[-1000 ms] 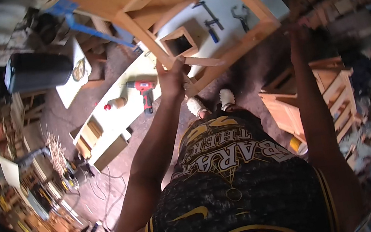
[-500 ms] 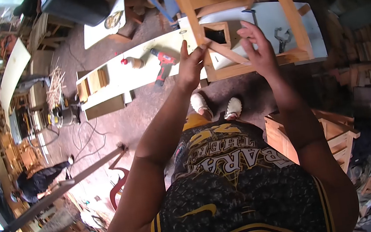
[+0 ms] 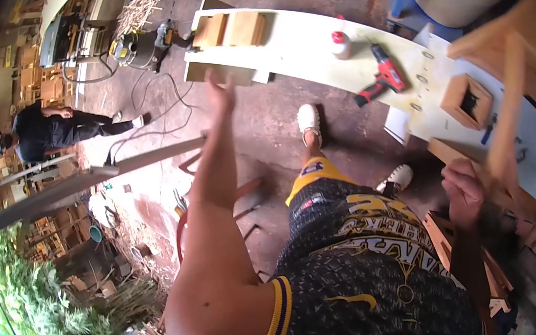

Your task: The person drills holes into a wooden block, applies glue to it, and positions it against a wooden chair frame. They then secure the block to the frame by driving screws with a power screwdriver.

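My left hand [image 3: 221,92] is open and empty, stretched out beside the near edge of the long white board. Close beyond it lie wooden blocks [image 3: 229,30] on the board's far-left end. My right hand [image 3: 462,191] is closed at the lower right, around a light wooden strip [image 3: 446,152] whose end sticks out past the fingers; the grip is partly hidden. Just right of that hand stands the wooden chair frame [image 3: 517,100], tilted in view. A small square wooden frame [image 3: 466,102] lies on the board.
A red and black cordless drill [image 3: 385,73] and a red-capped bottle [image 3: 340,45] rest on the long board [image 3: 303,35]. A shop vacuum [image 3: 137,51] stands on the floor with a trailing cord. Another person [image 3: 42,133] is at the left. A metal bar [image 3: 147,157] crosses the left side.
My view has turned left. My left hand has let go of the wooden strip and reached towards the blocks. My right hand has closed and drawn nearer my body.
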`<state>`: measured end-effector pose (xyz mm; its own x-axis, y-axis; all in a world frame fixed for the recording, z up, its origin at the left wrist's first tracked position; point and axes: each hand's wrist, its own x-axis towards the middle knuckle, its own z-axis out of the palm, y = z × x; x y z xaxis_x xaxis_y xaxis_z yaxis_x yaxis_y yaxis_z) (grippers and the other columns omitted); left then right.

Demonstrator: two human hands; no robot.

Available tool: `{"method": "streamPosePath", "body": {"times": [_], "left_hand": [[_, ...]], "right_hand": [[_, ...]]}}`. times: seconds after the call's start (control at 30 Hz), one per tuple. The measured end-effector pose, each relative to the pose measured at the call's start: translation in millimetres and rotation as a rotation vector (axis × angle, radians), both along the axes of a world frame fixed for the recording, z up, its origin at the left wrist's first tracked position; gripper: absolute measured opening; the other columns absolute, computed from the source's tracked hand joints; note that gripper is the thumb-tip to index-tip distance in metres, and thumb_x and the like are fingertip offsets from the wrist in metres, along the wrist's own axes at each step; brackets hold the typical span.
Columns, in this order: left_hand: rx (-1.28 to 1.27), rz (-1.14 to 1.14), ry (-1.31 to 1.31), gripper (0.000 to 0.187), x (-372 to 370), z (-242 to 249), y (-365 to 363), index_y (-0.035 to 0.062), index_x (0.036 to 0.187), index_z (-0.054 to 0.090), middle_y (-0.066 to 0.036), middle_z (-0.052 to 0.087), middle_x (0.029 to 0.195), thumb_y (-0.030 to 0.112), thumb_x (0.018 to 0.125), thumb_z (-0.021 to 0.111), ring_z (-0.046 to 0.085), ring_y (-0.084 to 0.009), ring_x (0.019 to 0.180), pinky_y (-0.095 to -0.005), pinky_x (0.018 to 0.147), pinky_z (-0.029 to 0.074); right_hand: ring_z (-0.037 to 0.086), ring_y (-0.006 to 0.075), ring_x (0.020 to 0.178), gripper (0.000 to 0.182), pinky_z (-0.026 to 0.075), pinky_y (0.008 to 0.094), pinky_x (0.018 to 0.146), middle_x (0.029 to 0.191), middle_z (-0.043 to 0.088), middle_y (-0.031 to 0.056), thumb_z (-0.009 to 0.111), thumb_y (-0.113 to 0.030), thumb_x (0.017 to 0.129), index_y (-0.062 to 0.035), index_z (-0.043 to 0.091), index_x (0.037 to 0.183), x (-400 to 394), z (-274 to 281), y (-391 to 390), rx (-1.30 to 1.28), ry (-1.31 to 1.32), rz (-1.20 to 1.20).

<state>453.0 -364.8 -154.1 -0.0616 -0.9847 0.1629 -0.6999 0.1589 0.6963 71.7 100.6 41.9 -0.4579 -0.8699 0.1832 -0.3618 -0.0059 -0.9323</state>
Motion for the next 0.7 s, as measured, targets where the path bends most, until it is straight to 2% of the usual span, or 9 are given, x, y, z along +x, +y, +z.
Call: {"method": "streamPosePath", "body": {"times": [0.13,0.2,0.27,0.33,0.4,0.43,0.53,0.57,0.7], "left_hand": [[-0.085,-0.114,-0.496,0.066,53,14,-230,0.0048,0.122,0.055,-0.018,0.062,0.104,0.037,0.07,0.079,0.058,-0.0385,0.101,-0.0443,0.088,0.048],[-0.086,0.04,-0.681,0.068,56,19,-297,0.0063,0.122,0.055,-0.018,0.06,0.111,0.042,0.067,0.075,0.057,-0.037,0.107,-0.0446,0.092,0.047],[0.024,0.07,-0.885,0.089,63,13,-361,0.002,0.134,0.046,-0.02,0.057,0.126,0.057,0.067,0.069,0.052,-0.0354,0.121,-0.0426,0.105,0.038],[0.18,-0.025,-0.942,0.095,67,13,-390,0.0036,0.14,0.042,-0.018,0.051,0.136,0.053,0.064,0.072,0.048,-0.0315,0.127,-0.041,0.102,0.041],[0.185,-0.112,-0.879,0.084,66,8,-394,0.009,0.137,0.045,-0.017,0.048,0.139,0.041,0.064,0.071,0.05,-0.0346,0.123,-0.0426,0.102,0.042],[0.089,-0.161,-0.829,0.078,82,-9,-405,0.0075,0.131,0.05,-0.017,0.053,0.133,0.039,0.063,0.07,0.053,-0.0343,0.119,-0.0429,0.1,0.044],[0.225,-0.261,-0.774,0.071,88,-3,-409,0.0106,0.124,0.053,-0.019,0.059,0.121,0.043,0.063,0.07,0.057,-0.039,0.109,-0.0487,0.088,0.047],[0.155,-0.228,-0.733,0.074,101,-10,-413,0.0099,0.124,0.053,-0.018,0.059,0.121,0.049,0.064,0.071,0.057,-0.0393,0.11,-0.0491,0.088,0.047],[0.1,-0.047,-0.77,0.079,104,44,-334,0.0029,0.129,0.047,-0.024,0.056,0.125,0.053,0.071,0.068,0.057,-0.0415,0.11,-0.0503,0.09,0.046]], "right_hand": [[0.058,0.0149,0.07,0.015,0.045,0.0262,0.061,0.077,0.064,0.0071,0.078,-0.001,0.07,-0.0021,0.07,0.083,50,-59,-79,0.242,-0.183,-0.042],[0.053,0.0075,0.056,0.011,0.041,0.0224,0.053,0.066,0.062,0.0003,0.074,-0.013,0.08,-0.0026,0.071,0.083,77,-65,-112,0.639,-0.359,-0.211],[0.05,0.0053,0.052,0.02,0.041,0.023,0.05,0.062,0.06,-0.0004,0.067,-0.021,0.088,-0.0019,0.071,0.089,96,-68,-140,0.693,-0.491,-0.204],[0.05,0.0055,0.052,0.027,0.041,0.0224,0.049,0.063,0.06,-0.001,0.057,-0.025,0.094,-0.0012,0.07,0.099,101,-71,-146,0.728,-0.546,-0.102],[0.057,0.0091,0.064,0.045,0.047,0.0235,0.064,0.076,0.063,0.0024,0.052,-0.026,0.098,-0.0026,0.048,0.136,109,-84,-146,0.6,-0.664,-0.056],[0.06,0.0114,0.074,0.056,0.048,0.0266,0.075,0.081,0.063,0.0045,0.051,-0.026,0.098,-0.0045,0.033,0.146,106,-114,-132,0.505,-0.322,0.151],[0.059,0.0133,0.082,0.068,0.048,0.0286,0.077,0.091,0.061,0.0095,0.054,-0.034,0.095,-0.0153,0.02,0.151,106,-73,-172,0.886,-0.277,0.091],[0.061,0.0164,0.093,0.07,0.047,0.0311,0.085,0.108,0.064,0.0097,0.055,-0.032,0.095,-0.0083,0.021,0.15,102,-60,-184,0.962,-0.335,0.084],[0.061,0.0179,0.096,0.074,0.048,0.0323,0.086,0.109,0.063,0.0113,0.062,-0.03,0.091,-0.0113,0.022,0.15,95,-43,-182,0.806,-0.416,-0.051]]}}
